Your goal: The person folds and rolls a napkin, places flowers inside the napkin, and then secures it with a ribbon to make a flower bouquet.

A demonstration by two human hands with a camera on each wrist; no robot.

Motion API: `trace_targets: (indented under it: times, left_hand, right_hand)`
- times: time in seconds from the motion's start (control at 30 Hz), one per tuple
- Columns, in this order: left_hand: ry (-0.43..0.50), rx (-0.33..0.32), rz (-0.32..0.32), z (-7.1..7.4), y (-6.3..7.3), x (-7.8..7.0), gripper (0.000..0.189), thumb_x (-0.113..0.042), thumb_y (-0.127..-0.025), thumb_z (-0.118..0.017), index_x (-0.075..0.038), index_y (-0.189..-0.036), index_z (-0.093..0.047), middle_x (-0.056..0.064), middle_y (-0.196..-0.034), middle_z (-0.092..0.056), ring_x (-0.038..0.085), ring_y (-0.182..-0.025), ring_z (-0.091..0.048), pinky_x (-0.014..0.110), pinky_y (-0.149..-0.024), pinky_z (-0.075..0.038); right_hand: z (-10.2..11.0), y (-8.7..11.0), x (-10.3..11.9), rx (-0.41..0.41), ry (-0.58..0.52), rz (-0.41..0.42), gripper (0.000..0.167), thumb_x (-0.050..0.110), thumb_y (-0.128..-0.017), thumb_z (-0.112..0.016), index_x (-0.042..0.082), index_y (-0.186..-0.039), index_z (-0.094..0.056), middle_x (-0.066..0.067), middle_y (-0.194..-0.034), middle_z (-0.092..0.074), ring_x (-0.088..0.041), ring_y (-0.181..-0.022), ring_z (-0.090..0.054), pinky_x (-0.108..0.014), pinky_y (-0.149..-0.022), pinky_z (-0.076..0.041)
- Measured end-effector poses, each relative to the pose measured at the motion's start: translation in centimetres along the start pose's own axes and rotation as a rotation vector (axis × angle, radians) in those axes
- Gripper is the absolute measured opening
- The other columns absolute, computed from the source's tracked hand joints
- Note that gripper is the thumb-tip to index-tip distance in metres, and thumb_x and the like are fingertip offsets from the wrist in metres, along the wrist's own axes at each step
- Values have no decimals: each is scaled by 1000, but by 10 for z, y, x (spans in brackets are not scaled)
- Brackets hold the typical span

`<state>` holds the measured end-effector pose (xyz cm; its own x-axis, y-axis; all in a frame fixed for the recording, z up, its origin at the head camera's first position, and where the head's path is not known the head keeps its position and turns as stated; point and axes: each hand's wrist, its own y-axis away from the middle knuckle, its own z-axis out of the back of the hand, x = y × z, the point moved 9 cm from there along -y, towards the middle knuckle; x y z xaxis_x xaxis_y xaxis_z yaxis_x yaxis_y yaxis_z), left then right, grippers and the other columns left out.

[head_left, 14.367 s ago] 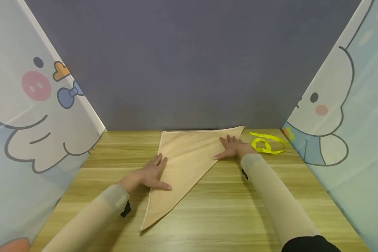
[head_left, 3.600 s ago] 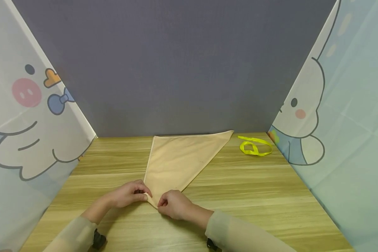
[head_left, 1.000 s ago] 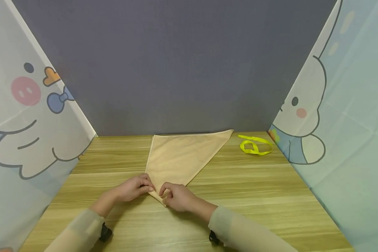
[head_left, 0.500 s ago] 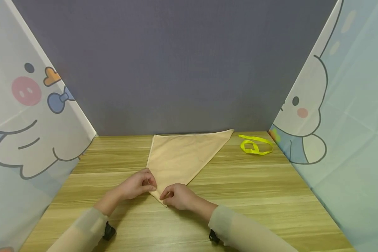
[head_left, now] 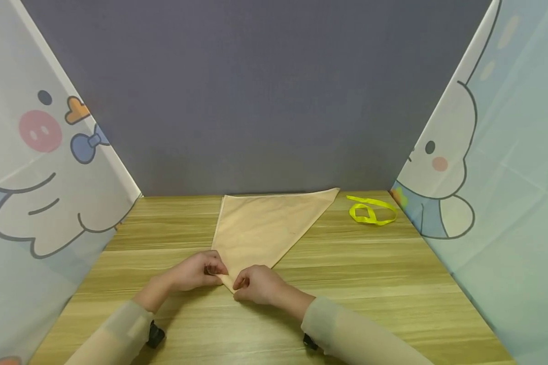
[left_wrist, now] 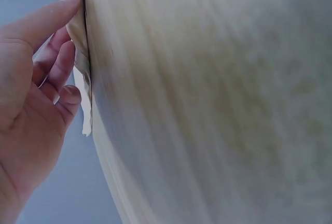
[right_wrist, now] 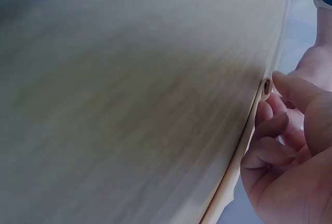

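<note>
A peach cloth, like a napkin folded to a triangle, lies against the back of the table. Its near corner is rolled into a short tube, whose coiled end shows as a small spiral in the right wrist view. My left hand pinches the left part of the rolled edge between thumb and fingers. At the roll's right end, my right hand grips it with curled fingers. In the left wrist view the thumb of the left hand presses the cloth's edge. Part of the roll is hidden behind the fingers.
On the wooden table, a loosely looped yellow ribbon lies at the back right. A dark grey panel closes off the back. Printed cartoon sheets stand along the left and right.
Long before, both hands lay spread on the cloth and its near corner stretched out flat. Since then that corner has been rolled up. Lately the left hand shifted slightly back toward the near edge.
</note>
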<state>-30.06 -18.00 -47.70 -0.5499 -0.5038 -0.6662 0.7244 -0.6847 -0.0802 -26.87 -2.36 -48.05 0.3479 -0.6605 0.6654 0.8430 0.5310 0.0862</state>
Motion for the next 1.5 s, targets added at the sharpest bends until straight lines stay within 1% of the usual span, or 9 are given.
trace_targets:
  times: [0.1,0.2,0.53,0.77,0.97,1.13,1.27,1.4,1.5]
  left_hand:
    - [-6,5,-4,0,0,0,8,-22,-99,-84,-24,-107,-85,-8,-105,-67,7,-98,-62,27,-86,-56]
    - [-8,7,-9,-1,0,0,8,-23,-100,-83,-23,-108,-85,-5,-106,-67,8,-99,-62,28,-88,-56]
    - [57,42,-21,-10,0,-5,8,-23,-97,-86,-21,-105,-86,-6,-104,-67,3,-89,-58,22,-79,-53]
    - [56,71,-14,-14,2,-10,11,-25,-98,-84,-20,-107,-86,-7,-105,-67,-1,-90,-55,21,-80,-52]
    - [57,70,-20,-14,0,-13,11,-27,-99,-81,-21,-107,-87,-7,-106,-67,0,-98,-59,23,-88,-52]
    - [37,58,-49,-14,-3,-13,11,-28,-100,-79,-22,-105,-87,-6,-105,-66,1,-100,-59,24,-90,-53]
    - [9,54,-59,-13,-6,-12,11,-29,-102,-77,-23,-102,-86,-8,-105,-66,0,-99,-59,24,-89,-53]
    - [-26,53,-92,-13,-12,-16,11,-26,-104,-75,-22,-99,-85,-9,-102,-68,-1,-97,-60,25,-87,-54]
    - [-43,53,-98,-13,-15,-17,13,-24,-105,-75,-21,-96,-84,-9,-99,-69,-2,-95,-60,25,-85,-53]
  right_hand:
    - [-1,0,6,7,79,27,16,31,-90,-91,21,-96,-80,18,-76,-63,3,-70,-54,-18,-69,-47]
    - [-2,0,8,8,129,32,20,33,-90,-92,22,-98,-78,18,-75,-60,2,-68,-53,-18,-68,-46]
    - [-6,12,11,44,200,24,22,34,-91,-91,26,-96,-71,19,-71,-57,2,-64,-52,-19,-63,-45]
    - [-6,18,13,31,207,59,14,30,-93,-87,25,-94,-73,21,-72,-59,5,-64,-52,-18,-62,-45]
    - [0,20,16,-14,236,84,9,29,-96,-85,25,-92,-77,21,-72,-64,7,-66,-53,-16,-63,-44]
    - [2,22,16,-33,236,80,5,27,-97,-85,24,-94,-82,19,-78,-66,7,-69,-52,-16,-65,-45]
    - [3,23,15,-38,213,74,4,23,-99,-82,21,-96,-82,18,-75,-69,7,-66,-52,-15,-64,-45]
    - [4,24,11,-40,193,46,6,22,-101,-79,18,-98,-82,17,-75,-68,6,-65,-52,-15,-63,-46]
    - [4,24,7,-43,170,29,6,22,-102,-79,17,-99,-83,16,-76,-68,5,-65,-52,-16,-63,-46]
